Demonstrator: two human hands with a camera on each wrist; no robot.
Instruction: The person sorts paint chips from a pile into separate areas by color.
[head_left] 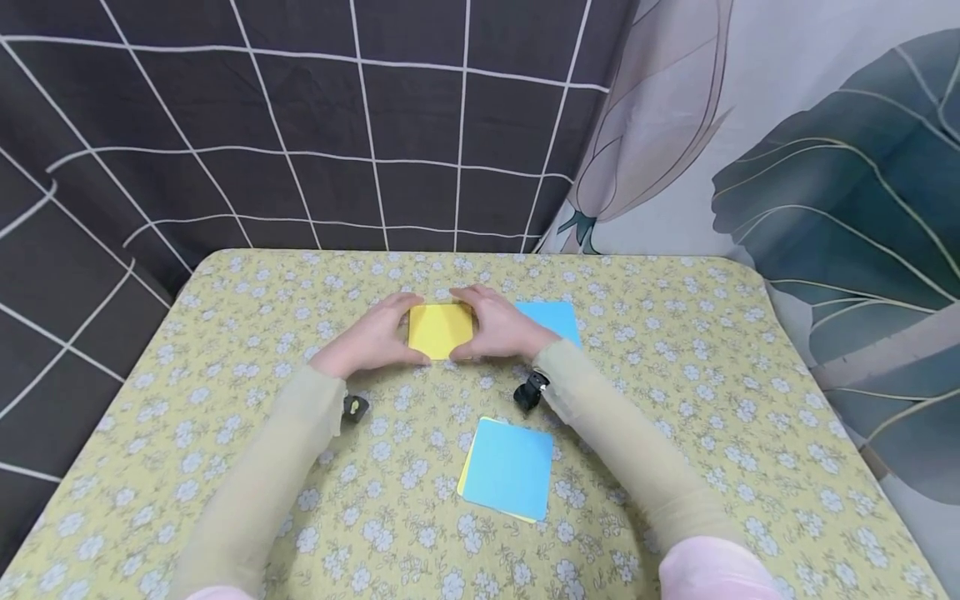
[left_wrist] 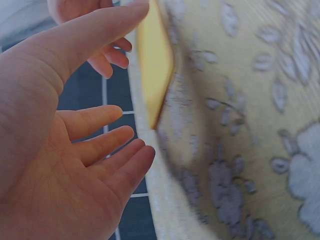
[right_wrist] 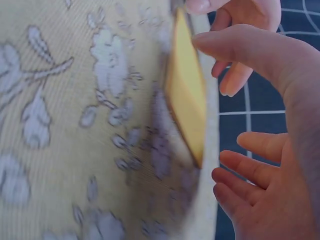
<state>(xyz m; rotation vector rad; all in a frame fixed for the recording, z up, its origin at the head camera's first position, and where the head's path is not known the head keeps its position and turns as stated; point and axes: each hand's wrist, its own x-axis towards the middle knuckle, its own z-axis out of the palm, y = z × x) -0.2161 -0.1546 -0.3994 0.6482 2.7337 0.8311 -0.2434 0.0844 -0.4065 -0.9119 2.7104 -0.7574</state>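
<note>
A flat yellow square (head_left: 440, 331) of paper or card lies on the floral cloth between the two hands. My left hand (head_left: 381, 335) is curved along its left side, thumb at the near corner and fingers by the far one. Opposite it, my right hand (head_left: 498, 325) frames the right side the same way. Both wrist views show relaxed, spread fingers beside the yellow square (left_wrist: 154, 60), not curled round it. In the right wrist view the thumb tip is right by the edge of the yellow square (right_wrist: 186, 90). Partly hidden behind my right hand is a blue square (head_left: 551, 317).
Closer to me on the table (head_left: 675, 333), another blue square (head_left: 512, 468) lies over a yellow one (head_left: 463, 479) whose edges peek out. Small black devices (head_left: 530, 392) sit at the wrists. A dark gridded curtain (head_left: 300, 108) hangs behind the far edge, a leaf-print one (head_left: 862, 208) at right.
</note>
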